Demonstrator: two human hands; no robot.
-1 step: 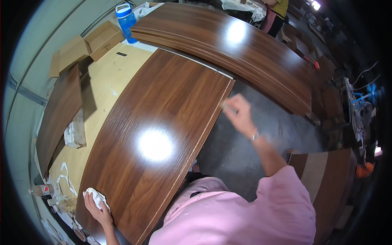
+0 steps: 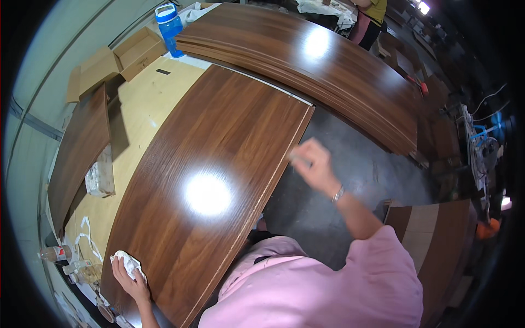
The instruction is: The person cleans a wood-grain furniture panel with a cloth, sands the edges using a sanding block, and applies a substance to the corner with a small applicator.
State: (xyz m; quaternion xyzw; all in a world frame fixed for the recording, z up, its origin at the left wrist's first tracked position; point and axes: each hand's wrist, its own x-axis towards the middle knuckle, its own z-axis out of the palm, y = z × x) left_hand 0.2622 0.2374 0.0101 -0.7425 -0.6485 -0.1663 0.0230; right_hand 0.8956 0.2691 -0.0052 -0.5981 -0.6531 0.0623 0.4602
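**White cloth (image 2: 130,262) resting on glossy brown panel (image 2: 219,131)**

Your left hand (image 2: 129,281) is gripping the crumpled fabric near the wood-grain panel's curved left edge; your blurred right hand (image 2: 314,165) is curling by its pale-lined straight edge, contents impossible to tell. Grey floor (image 2: 355,158) is showing beyond, and yellowish worktable (image 2: 147,120) is lying underneath.

The board (image 2: 246,120) looks like dark wood grain, streaked and glossy enough to throw the lamp back at me, with a pale, rough-looking line along its edge. The stacked panels (image 2: 257,38) gleam likewise. Beneath, the counter (image 2: 158,95) is matt, pale, wood-like. The wad (image 2: 130,262) seems soft, crumpled cloth or paper; the carton (image 2: 139,52), dull cardboard; the blue bottle (image 2: 170,31), shiny see-through plastic; the wristband (image 2: 338,194), bright metal.
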